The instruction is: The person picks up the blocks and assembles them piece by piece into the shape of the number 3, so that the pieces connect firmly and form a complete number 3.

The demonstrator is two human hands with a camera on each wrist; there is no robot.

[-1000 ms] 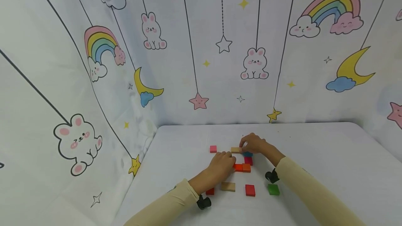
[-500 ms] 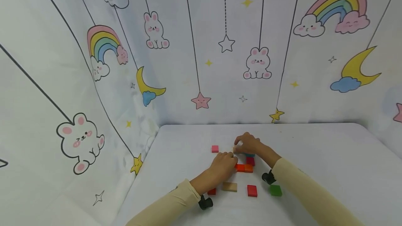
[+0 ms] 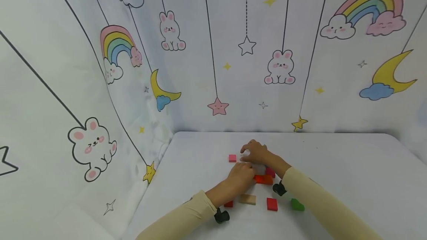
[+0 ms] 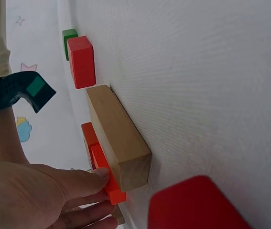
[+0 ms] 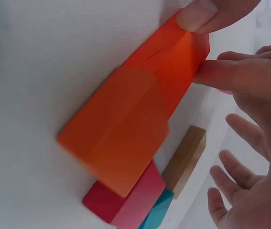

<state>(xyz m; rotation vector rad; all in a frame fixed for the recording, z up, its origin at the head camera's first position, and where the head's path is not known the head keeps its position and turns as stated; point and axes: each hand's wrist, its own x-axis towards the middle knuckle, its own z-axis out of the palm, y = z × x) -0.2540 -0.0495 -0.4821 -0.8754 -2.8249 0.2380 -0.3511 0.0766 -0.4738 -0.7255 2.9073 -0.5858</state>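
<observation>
My left hand [image 3: 241, 177] pinches a red-orange block [image 5: 173, 67], its thumb on the near side and a finger on the far side. This block lies end to end with an orange block [image 5: 118, 126]. A crimson block [image 5: 128, 198], a teal block [image 5: 158, 210] and a wooden block [image 5: 187, 157] continue the row behind. Above the table, my right hand [image 3: 257, 153] reaches towards a pink block [image 3: 232, 158], fingers apart and loosely bent, nothing between them. In the head view it hides the far wooden block.
Nearer me on the white table [image 3: 197, 158] lie another wooden block [image 3: 248, 199], a red block [image 3: 272, 204] and a green block [image 3: 297, 205]. A second red block [image 3: 228, 204] is partly covered by my left wrist. A printed cloth wall [image 3: 200, 66] stands behind.
My right hand has moved left from the wooden block and teal block towards the pink block. My left hand stays at the red-orange block. The head view has shifted slightly.
</observation>
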